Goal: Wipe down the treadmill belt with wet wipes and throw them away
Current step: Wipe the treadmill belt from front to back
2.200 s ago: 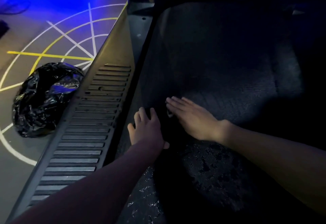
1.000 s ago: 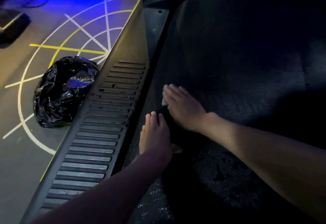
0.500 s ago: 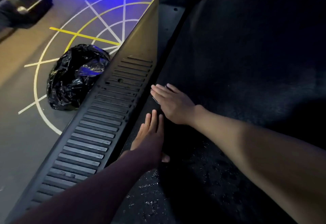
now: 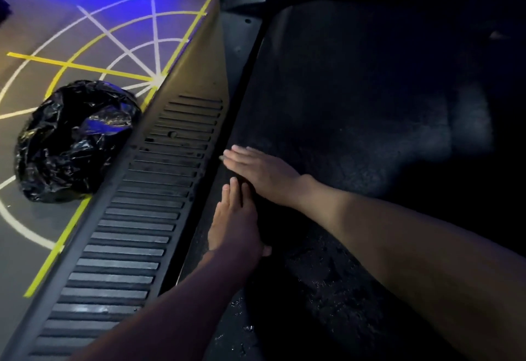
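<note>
Moisture glistened on the treadmill belt (image 4: 355,110) nearest you. Your right hand (image 4: 263,174) pressed flat near the belt's left edge, fingers (image 4: 242,155) straight and together. Only a pale sliver of the wipe (image 4: 221,158) showed under their tips, beside the ribbed side rail (image 4: 136,218). Your left hand (image 4: 236,227) rested flat just behind it, fingers relaxed and straight, gripping nothing. A black bin bag (image 4: 74,141) sat on the floor (image 4: 25,235) against the rail.

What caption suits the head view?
Left hand and right hand flat on treadmill belt; black bag on floor.
</note>
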Demonstrator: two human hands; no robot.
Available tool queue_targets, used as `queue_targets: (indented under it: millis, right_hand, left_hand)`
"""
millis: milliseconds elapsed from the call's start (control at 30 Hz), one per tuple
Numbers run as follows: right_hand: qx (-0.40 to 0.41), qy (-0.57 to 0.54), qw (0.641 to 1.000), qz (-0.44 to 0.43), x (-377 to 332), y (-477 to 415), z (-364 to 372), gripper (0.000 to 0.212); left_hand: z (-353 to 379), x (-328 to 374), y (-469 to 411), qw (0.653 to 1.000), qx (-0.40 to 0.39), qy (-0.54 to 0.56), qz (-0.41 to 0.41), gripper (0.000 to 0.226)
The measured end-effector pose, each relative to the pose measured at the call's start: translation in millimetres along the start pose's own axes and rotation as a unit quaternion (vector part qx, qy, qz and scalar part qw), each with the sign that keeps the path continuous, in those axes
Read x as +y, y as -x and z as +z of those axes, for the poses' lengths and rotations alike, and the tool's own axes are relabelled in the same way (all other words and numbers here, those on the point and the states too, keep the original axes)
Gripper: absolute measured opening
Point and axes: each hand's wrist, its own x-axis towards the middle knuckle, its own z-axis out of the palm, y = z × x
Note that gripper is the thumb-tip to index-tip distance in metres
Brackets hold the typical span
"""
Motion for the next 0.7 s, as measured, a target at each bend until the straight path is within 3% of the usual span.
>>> queue_targets:
  millis: [167, 233, 367, 500, 700]
  right_hand:
    - [0.046, 0.011, 0.994, 0.100, -31.8, -8.1, 15.2, 0.050]
    - [-0.012, 0.052, 0.996, 0.070, -33.5, 11.4, 17.5, 0.052]
    - [-0.077, 0.099, 0.991, 0.042, -36.4, 44.6, 15.1, 0.079]
    - [-0.035, 0.245, 0.967, 0.055, -35.0, 25.9, 5.3, 0.058]
    - [0.060, 0.120, 0.987, 0.082, -40.0, 29.6, -2.0, 0.047]
  left_hand:
    - [10.9, -8.1, 11.1, 0.993, 0.061, 0.098, 0.021, 0.113]
    - [10.2, -11.4, 12.3, 0.986, 0.088, 0.142, 0.015, 0.098]
    - [5.2, -6.8, 10.0, 0.989, 0.076, 0.130, 0.012, 0.105]
    - [3.0, -3.1, 5.7, 0.988, 0.080, 0.132, -0.017, 0.098]
    - [3.8, -2.9, 8.3, 0.987, 0.087, 0.129, -0.025, 0.098]
